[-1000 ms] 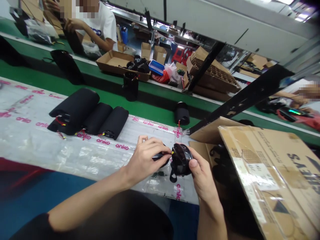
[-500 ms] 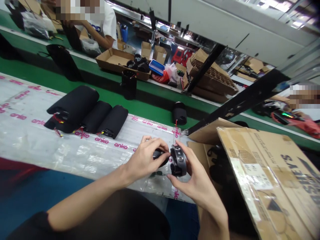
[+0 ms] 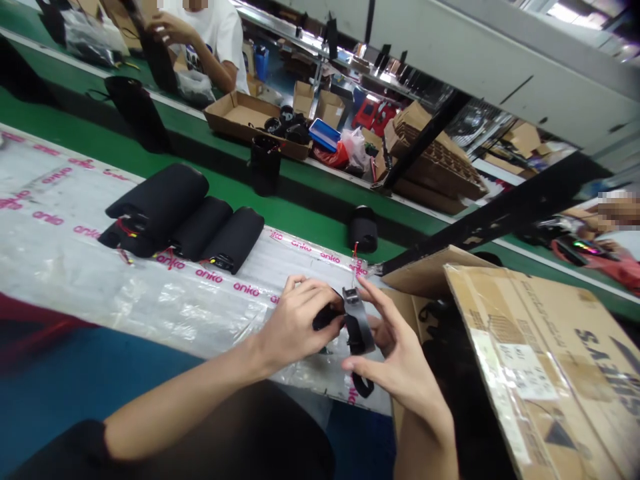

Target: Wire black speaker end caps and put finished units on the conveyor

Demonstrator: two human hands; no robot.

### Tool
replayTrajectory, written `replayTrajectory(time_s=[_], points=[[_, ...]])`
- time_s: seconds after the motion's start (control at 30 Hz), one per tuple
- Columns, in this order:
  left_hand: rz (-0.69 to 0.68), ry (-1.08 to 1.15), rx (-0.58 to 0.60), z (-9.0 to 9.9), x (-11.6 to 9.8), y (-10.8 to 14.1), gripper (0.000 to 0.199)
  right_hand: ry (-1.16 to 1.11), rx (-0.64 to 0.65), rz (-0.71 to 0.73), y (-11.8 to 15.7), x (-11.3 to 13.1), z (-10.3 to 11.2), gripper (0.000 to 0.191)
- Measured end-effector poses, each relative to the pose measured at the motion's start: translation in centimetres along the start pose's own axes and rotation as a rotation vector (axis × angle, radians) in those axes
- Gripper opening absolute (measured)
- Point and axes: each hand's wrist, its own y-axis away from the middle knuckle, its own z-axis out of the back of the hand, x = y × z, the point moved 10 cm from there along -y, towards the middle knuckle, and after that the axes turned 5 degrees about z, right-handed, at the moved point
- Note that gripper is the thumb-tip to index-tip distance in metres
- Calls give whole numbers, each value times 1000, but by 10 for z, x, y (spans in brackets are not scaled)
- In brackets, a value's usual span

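Observation:
Above the plastic-covered table (image 3: 240,317), my left hand (image 3: 303,317) pinches a dark rounded part (image 3: 327,317), partly hidden by its fingers. Close to its right, my right hand (image 3: 395,340) grips a black ring-shaped part (image 3: 359,323) between thumb and fingers. The two parts are side by side; whether they touch is hard to tell. A black loop (image 3: 363,385) shows just below the ring-shaped part. To the left on the table lie several black cylinders (image 3: 167,200) with red and yellow wires at their ends.
An open cardboard box (image 3: 555,360) with dark items stands at the right. Beyond the table runs a green conveyor (image 3: 310,217) carrying black cylinders (image 3: 363,228). Across it are a person (image 3: 217,53), a shallow carton (image 3: 235,115) and a slanted black post (image 3: 430,140). Another person is at the far right.
The ring-shaped part has turned in my right hand, and a black loop now shows beneath it. My left hand stays closed on its part. The whole view has shifted slightly.

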Motion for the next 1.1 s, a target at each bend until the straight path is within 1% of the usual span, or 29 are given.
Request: replayTrajectory(time_s=[0.1,0.17,0.23,0.3,0.4,0.47,0.5,0.57,0.63,0.7,0.77,0.83,0.87,0.93,1.0,1.03,1.1], points=[[16,27,-44,2,2,-1,12,-80,-10,30,0,-1,-2,100],[9,35,-50,3,2,-1,10,-79,8,9,1,-2,-4,98],[11,46,-42,3,3,-1,9,-43,37,-28,2,-1,-7,96],[31,69,-36,3,6,0,10,25,68,-50,2,4,-10,90],[94,148,-18,5,15,4,19,131,90,-41,-1,12,-11,85],[155,278,-13,7,25,9,21,211,79,-15,-7,16,-11,87],[193,374,-30,9,32,12,20,258,70,4,-10,17,-11,88],[279,593,-98,13,48,20,15,361,63,59,-17,20,-16,86],[351,756,-133,11,60,28,23,458,68,113,-22,20,-24,83],[387,786,-62,0,63,31,35,520,43,151,-23,18,-31,81],[409,710,21,-11,62,31,40,533,-12,158,-19,13,-32,81],[428,636,50,-15,64,29,39,468,-43,138,-11,4,-31,85],[431,619,55,-16,64,27,40,397,-49,114,-7,-3,-30,88],[430,609,81,-19,65,25,44,171,-87,72,1,-16,-24,89],[420,601,100,-21,67,25,44,-76,-189,33,5,-31,-15,74],[417,602,77,-20,69,26,42,-159,-247,11,5,-39,-11,65],[408,617,-6,-17,73,31,34,-214,-316,-38,2,-54,-9,52]])
